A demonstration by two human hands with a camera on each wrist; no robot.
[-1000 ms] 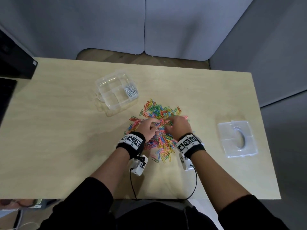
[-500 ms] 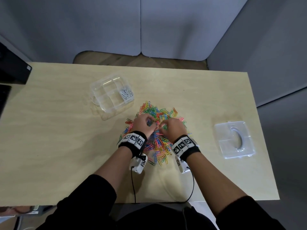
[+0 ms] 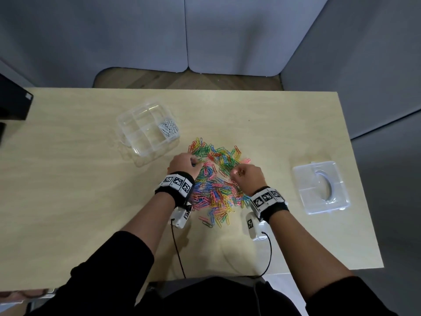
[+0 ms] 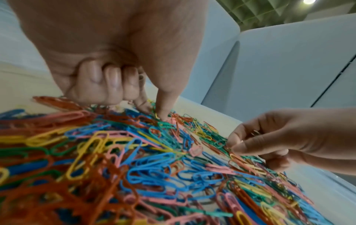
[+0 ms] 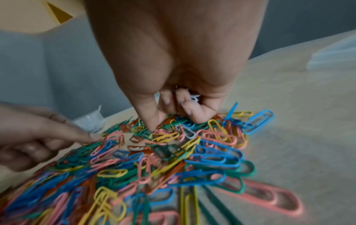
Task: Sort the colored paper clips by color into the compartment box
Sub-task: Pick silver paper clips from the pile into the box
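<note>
A heap of coloured paper clips (image 3: 216, 185) lies mid-table. The clear compartment box (image 3: 136, 117) stands at its far left, with white clips (image 3: 168, 130) in one compartment. My left hand (image 3: 193, 163) is at the heap's far left edge. Three of its fingers are curled in, and its thumb and forefinger (image 4: 154, 113) pinch down onto clips there. My right hand (image 3: 238, 173) is over the heap's right side. It holds white clips (image 5: 194, 97) inside its curled fingers, while its thumb (image 5: 152, 121) and forefinger touch the heap.
The box's clear lid (image 3: 319, 188) lies flat to the right of the heap. A black object (image 3: 13, 106) sits at the table's far left edge. Wrist-camera cables (image 3: 177, 252) trail toward the near edge.
My hands met over the middle of the heap before. They have since parted, the left to the heap's far left edge and the right to its right side.
</note>
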